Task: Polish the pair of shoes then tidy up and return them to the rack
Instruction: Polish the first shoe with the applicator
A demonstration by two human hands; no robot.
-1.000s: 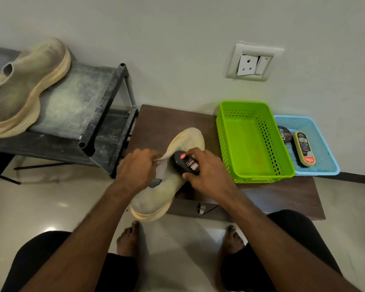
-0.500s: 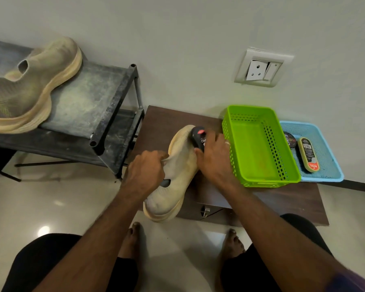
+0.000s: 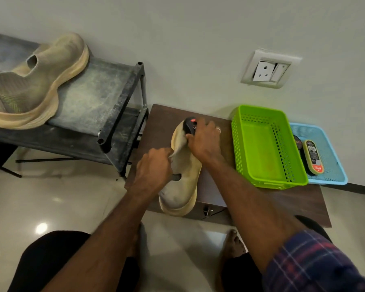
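Note:
A beige knit shoe [image 3: 182, 182] with a cream sole lies on the low brown table [image 3: 282, 199], toe pointing to the wall. My left hand [image 3: 154, 169] grips its collar near the heel. My right hand [image 3: 204, 140] presses a black polish applicator [image 3: 189, 126] with a red spot against the toe. The matching shoe [image 3: 36, 83] stands on the top shelf of the dark metal rack [image 3: 105, 87] at the left.
An empty green basket [image 3: 268, 144] sits on the table right of the shoe. Beside it a blue tray [image 3: 325, 157] holds a polish tin and an oval shoe brush. A wall socket is above. My bare feet rest on the tiled floor below.
My right hand has slid the applicator from the middle of the shoe up to its toe. My left hand has kept its hold on the collar.

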